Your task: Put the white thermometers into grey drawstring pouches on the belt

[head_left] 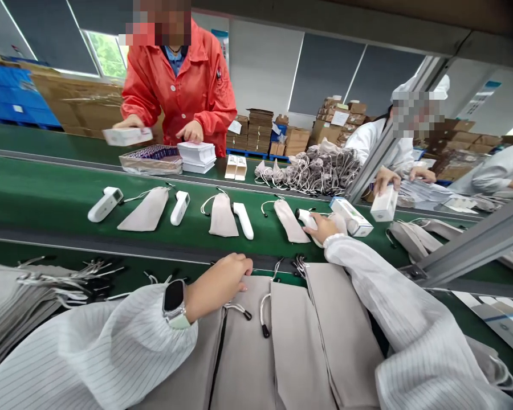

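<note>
My right hand (322, 229) reaches onto the green belt, its fingers closed around a white handheld infrared thermometer (305, 217). Just left of it lies a grey drawstring pouch (289, 221). My left hand (222, 285), with a watch on the wrist, hovers over or rests on the top of the stacked grey pouches (248, 347) in front of me. Its fingers are bent together; what they hold, if anything, is hidden. More thermometers (243, 221) lie beside pouches (224, 216) along the belt. A white-and-blue box (351, 216) sits right of my right hand.
Across the belt, a person in red (179, 85) holds a white box (128, 136) near a tray of small packs (151, 158). A pouch heap (320, 168) lies beyond the belt. A metal post (389, 136) rises at right, near a co-worker's hand (387, 179) on another box.
</note>
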Motion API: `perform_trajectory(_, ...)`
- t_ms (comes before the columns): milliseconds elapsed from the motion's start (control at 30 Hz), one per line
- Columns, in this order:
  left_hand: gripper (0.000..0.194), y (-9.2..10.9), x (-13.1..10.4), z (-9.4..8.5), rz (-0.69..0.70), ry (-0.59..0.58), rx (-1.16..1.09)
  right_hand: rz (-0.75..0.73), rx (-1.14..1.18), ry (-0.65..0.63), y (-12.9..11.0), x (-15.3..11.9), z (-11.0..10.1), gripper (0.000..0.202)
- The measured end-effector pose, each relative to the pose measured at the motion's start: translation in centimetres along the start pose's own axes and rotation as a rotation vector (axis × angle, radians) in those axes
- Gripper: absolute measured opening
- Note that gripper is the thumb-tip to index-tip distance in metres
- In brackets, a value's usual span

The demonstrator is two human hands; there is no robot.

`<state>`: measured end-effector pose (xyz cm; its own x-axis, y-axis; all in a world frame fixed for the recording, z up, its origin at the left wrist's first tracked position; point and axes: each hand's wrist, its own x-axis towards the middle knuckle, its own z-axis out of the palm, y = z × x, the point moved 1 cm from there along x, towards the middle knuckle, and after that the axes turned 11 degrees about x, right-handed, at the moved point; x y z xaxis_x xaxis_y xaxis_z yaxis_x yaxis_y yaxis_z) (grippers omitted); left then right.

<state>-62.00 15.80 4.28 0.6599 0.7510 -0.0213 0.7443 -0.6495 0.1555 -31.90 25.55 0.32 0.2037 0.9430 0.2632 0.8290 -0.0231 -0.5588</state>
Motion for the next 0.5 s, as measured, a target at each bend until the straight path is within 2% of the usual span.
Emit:
perform_trajectory(133, 0.011, 0.4, -0.3, 0.3, 0.055, 0.052, 0.123, 0.084, 0.150, 0.018, 0.7, 0.5, 0.6, 0.054)
perform_trajectory(233, 0.014, 0.5, -0.4, 0.5, 0.192, 0.076, 0.272, 0.140, 0.306, 0.093, -0.1, 0.7, -1.0, 0.059)
perform_trajectory(333, 0.014, 0.5, -0.6, 0.3, 0.302, 0.025, 0.230, 0.076, 0.781, 0.115, -3.5, -0.4, -3.3, 0.067)
perform_trajectory(400, 0.016, 0.5, -0.8, -0.2, 0.328, 0.010, 0.154, -0.015, 1.165, 0.053, -6.8, -2.1, -4.4, 0.078)
perform_trajectory(433, 0.016, 0.5, -0.9, -0.6, 0.332, 0.008, 0.110, -0.054, 1.288, -0.002, -8.4, -3.1, -4.7, 0.083)
perform_trajectory(500, 0.015, 0.6, -1.1, -1.3, 0.314, -0.007, 0.009, -0.088, 1.349, -0.122, -11.3, -5.4, -4.7, 0.086)
